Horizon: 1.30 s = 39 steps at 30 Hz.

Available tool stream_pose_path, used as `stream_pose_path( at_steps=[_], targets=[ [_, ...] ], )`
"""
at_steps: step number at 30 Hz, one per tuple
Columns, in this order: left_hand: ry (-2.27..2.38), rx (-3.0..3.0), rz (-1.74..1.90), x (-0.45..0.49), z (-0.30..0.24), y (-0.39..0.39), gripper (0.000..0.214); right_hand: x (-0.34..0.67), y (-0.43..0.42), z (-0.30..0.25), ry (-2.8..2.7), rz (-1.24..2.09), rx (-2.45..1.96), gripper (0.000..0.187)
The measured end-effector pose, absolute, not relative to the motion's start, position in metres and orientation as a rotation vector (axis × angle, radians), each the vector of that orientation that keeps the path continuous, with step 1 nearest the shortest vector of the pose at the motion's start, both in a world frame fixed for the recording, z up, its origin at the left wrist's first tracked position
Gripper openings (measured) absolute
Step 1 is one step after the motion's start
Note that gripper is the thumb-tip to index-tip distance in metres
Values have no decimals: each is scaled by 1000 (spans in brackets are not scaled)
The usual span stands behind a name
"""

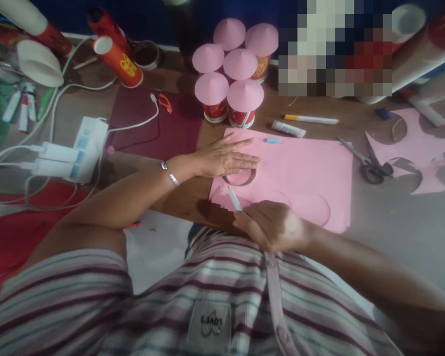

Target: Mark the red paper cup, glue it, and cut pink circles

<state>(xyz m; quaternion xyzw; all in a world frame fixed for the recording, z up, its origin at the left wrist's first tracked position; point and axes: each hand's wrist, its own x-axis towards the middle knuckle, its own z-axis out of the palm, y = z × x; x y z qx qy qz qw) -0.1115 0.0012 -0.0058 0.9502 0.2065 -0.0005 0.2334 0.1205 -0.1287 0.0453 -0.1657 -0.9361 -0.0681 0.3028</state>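
Note:
My left hand (228,159) lies flat with fingers stretched out, over a round ring (241,185) resting on a stack of pink paper (319,165). Part of the ring is hidden beneath that hand. In my right hand (272,225) is a white felt-tip pen (235,199), its tip pointing up and left, close to the ring's lower edge. Faint circle outlines show on the sheet right of the pen. A small blue pen cap (272,141) sits near the sheet's top edge.
Behind the paper stand several red cylinders topped with pink paper cones (245,95). A glue stick (288,129), a yellow-and-white marker (311,119), scissors (373,168) and a cut-out pink sheet (419,148) lie around it. Cables and a power strip (89,148) occupy the left.

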Motion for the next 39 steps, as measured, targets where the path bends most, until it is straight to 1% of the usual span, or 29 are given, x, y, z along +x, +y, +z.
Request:
stream_pose_path(
  at_steps=[8,16,24,28,32,39],
  targets=[
    [526,2554,-75,-111,-5,6,52,95,-127,34,-2561,-400,-413,14],
    [518,2550,-12,-112,-8,6,52,78,-126,44,-2620,-392,-446,13],
    [508,2559,67,-115,-17,6,52,80,-129,40,-2627,-436,-450,14],
    [491,2544,36,-115,-21,6,54,78,-128,36,-2627,-462,-483,13],
    [501,2544,50,-115,-18,6,53,80,-127,34,-2634,-418,-498,14],
    [532,2575,73,-115,-18,5,50,101,-130,36,-2617,-256,-577,7]
  ],
)
